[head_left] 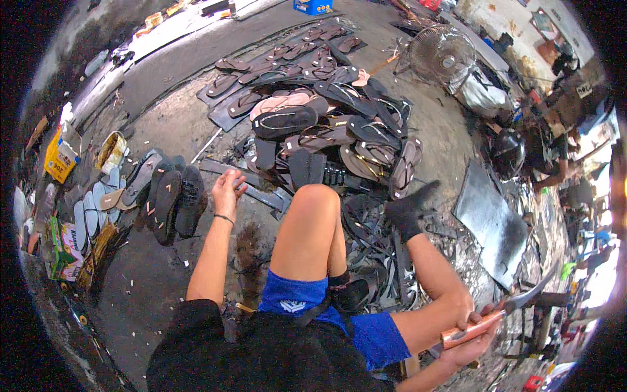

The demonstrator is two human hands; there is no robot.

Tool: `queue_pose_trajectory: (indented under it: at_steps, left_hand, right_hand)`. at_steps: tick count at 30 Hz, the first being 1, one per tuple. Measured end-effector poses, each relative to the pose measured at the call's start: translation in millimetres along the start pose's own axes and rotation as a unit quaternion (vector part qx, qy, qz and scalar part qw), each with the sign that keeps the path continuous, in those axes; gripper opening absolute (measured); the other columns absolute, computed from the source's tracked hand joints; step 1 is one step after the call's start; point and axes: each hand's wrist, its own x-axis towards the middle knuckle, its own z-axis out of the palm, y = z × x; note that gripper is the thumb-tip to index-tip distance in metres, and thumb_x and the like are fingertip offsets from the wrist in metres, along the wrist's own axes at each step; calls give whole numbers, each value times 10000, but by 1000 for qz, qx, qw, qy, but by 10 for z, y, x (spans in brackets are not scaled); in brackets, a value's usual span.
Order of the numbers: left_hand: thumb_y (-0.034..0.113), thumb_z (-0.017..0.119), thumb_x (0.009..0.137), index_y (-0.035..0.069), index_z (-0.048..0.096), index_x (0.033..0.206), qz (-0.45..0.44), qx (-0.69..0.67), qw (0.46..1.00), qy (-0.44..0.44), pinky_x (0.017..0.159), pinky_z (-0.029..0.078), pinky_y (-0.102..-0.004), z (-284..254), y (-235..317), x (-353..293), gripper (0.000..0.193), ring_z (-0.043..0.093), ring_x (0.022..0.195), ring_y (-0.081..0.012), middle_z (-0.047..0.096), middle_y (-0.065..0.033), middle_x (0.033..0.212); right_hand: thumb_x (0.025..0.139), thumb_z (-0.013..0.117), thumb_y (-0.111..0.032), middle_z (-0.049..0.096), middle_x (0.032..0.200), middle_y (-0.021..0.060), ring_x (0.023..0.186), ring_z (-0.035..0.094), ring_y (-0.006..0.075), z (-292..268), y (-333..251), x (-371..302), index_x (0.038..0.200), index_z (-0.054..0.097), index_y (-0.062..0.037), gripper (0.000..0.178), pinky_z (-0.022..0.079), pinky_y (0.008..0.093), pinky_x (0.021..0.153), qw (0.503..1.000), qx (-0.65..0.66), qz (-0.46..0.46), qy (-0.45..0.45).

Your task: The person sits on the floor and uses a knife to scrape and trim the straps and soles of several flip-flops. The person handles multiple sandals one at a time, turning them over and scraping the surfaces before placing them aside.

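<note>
My left hand (228,189) is raised over the floor on the left, palm up, its fingers apart and loosely curled with nothing in them. On the right, beside my bent knee, my right hand (469,345) is closed round the shiny orange handle of a knife (471,330). Its curved grey blade points up and away to the right. Before my knees lies a big heap of flip-flops (353,98), mostly black and brown. Nearest my left hand are several black sandals (189,199) standing on edge in a row, with grey-blue soles further left.
A standing fan (444,57) stands at the far right. A dark flat sheet (493,215) lies right of my foot. Black strips and scraps (372,225) litter the floor between my legs. Yellow (62,153) and green (65,245) boxes are at the left edge, a blue crate (312,6) at the back.
</note>
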Motion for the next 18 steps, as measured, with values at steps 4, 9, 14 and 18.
queue_pose_trajectory:
  at_steps: [4, 9, 14, 18]
  left_hand:
    - [212, 698, 927, 22, 556, 1215, -1, 43, 999, 16, 687, 598, -328, 43, -321, 841, 373, 687, 926, -192, 675, -109, 1110]
    - [237, 740, 877, -13, 554, 1243, -18, 67, 996, 57, 640, 564, -349, 108, -853, 2124, 480, 669, 809, -179, 677, -105, 1033]
    - [368, 766, 808, -41, 547, 1298, 97, 374, 893, 232, 939, 499, -428, -41, -857, 3169, 674, 671, 1041, -353, 703, -229, 1091]
    - [435, 812, 745, -100, 592, 1221, -1, 359, 905, 228, 841, 536, -427, 193, -769, 3615, 749, 673, 970, -308, 689, -228, 1106]
  right_hand:
    - [1063, 436, -339, 508, 1002, -13, 569, 381, 48, 484, -31, 248, 1549, 305, -151, 537, 338, 216, 399, 993, 60, 1, -98]
    - [1065, 419, -254, 447, 861, -8, 521, 376, 54, 1198, 381, 597, 1543, 249, -128, 522, 349, 217, 376, 964, 118, 75, -228]
    - [1080, 391, -238, 439, 807, 31, 482, 410, 88, 1809, 746, 723, 1544, 165, -85, 538, 393, 254, 338, 937, 123, 184, -270]
    - [1041, 498, -186, 517, 877, 101, 502, 464, 152, 1835, 662, 747, 1495, 285, -127, 505, 432, 270, 373, 946, -22, 201, -253]
